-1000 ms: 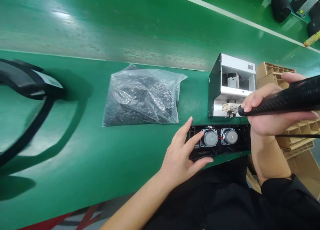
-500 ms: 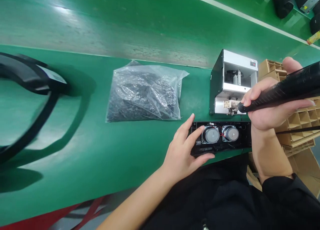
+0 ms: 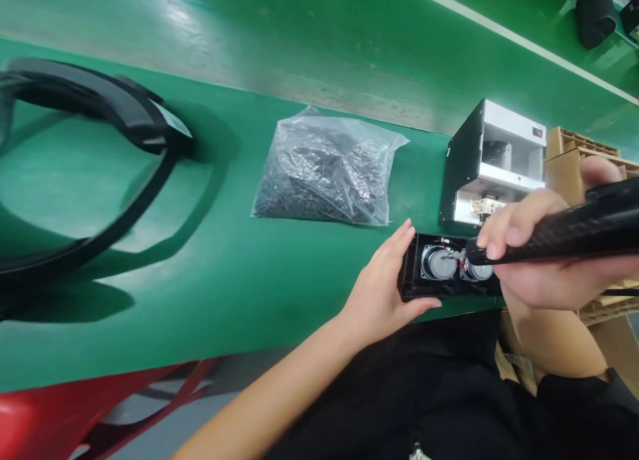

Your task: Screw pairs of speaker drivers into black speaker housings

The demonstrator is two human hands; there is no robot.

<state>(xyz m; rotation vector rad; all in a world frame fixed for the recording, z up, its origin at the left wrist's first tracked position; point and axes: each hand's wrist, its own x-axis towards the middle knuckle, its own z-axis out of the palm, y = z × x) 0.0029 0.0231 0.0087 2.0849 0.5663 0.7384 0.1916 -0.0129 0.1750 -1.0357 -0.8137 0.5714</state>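
- Plainly, in the head view, the black speaker housing (image 3: 411,273) lies with its long axis running left to right in front of me, between my hands.
- My left hand (image 3: 377,290) is the nearer one, touching: thumb and fingers are spread around the housing's left end.
- My right hand (image 3: 539,285) is curled around the electric screwdriver (image 3: 574,237), above the housing's right end.
- The driver bit (image 3: 454,255) points left, over the left speaker driver (image 3: 442,268); I cannot tell whether it touches. The right speaker driver (image 3: 482,272) is partly covered.
- Just beyond the housing stands what looks like a screw feeder (image 3: 464,174); beyond its left end lies a plastic bag (image 3: 327,170) of dark contents.
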